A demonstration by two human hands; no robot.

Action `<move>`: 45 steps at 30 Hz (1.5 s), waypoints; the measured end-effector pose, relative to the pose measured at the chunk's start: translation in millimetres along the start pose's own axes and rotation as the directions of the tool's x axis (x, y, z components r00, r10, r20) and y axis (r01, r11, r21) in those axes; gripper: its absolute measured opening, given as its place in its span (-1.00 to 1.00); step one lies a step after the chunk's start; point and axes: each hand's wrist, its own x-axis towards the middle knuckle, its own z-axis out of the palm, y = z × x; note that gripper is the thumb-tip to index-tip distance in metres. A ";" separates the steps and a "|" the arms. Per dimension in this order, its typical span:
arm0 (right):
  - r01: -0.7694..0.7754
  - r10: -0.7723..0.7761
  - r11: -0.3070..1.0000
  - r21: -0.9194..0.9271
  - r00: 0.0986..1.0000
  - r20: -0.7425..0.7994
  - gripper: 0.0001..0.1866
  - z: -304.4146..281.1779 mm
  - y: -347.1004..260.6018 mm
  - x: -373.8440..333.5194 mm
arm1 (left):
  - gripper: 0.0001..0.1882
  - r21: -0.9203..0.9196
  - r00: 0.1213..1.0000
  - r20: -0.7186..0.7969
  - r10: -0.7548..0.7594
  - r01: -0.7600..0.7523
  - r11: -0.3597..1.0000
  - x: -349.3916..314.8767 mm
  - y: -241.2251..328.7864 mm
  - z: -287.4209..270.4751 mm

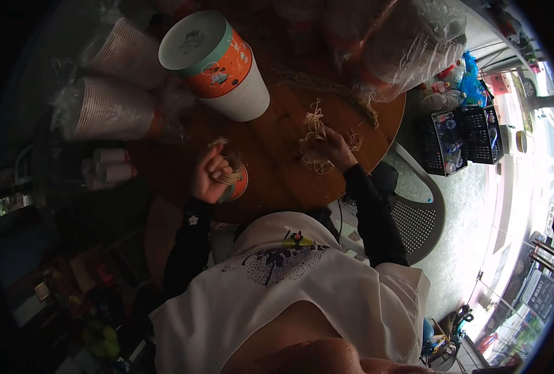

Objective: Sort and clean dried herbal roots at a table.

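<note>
My left hand (210,176) is closed over the near left part of the round wooden table. Pale thin bands, which look like rubber bands (230,179), are bunched at its fingers. Beneath it an orange and green paper cup (242,186) is partly hidden. My right hand (336,149) is at a loose tangle of pale bands (315,118), its fingers closed around some strands; shadow hides the fingertips. Beyond my left hand stands a tall upside-down stack of large paper cups (250,93), the top one orange and green.
Plastic-wrapped cup stacks (110,112) lie at the far left, and more wrapped cups (408,53) at the far right. A long pale strand bundle (345,93) crosses the table (277,181). To the right are a grey perforated chair (417,215) and black crates (442,146) of bottles.
</note>
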 end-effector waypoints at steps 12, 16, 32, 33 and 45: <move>0.491 -0.167 0.619 -0.612 0.844 0.509 -0.74 24.0 22.2 -21.5 | -0.77 0.169 0.949 0.100 -0.299 0.280 0.945 88.9 -98.8 -14.1; 0.376 -0.119 0.687 -0.621 0.902 0.415 -0.80 15.5 52.7 -24.1 | -0.75 0.550 0.973 0.155 -0.172 0.060 0.833 78.9 -81.2 -4.4; -0.117 -0.010 0.516 -0.849 0.990 -0.142 -0.67 -71.7 105.3 -6.2 | -0.77 0.391 0.875 0.212 0.435 -0.484 0.783 22.2 -12.5 40.9; -0.186 -0.010 0.500 -0.846 0.975 -0.220 -0.64 -77.6 108.3 -6.6 | -0.78 0.382 0.867 0.213 0.450 -0.498 0.779 15.1 -4.2 53.2; -0.307 0.130 0.229 -0.924 0.950 -0.284 -0.56 -128.5 148.8 25.8 | -0.80 0.110 0.705 0.403 0.583 -0.670 0.734 -79.6 102.7 110.8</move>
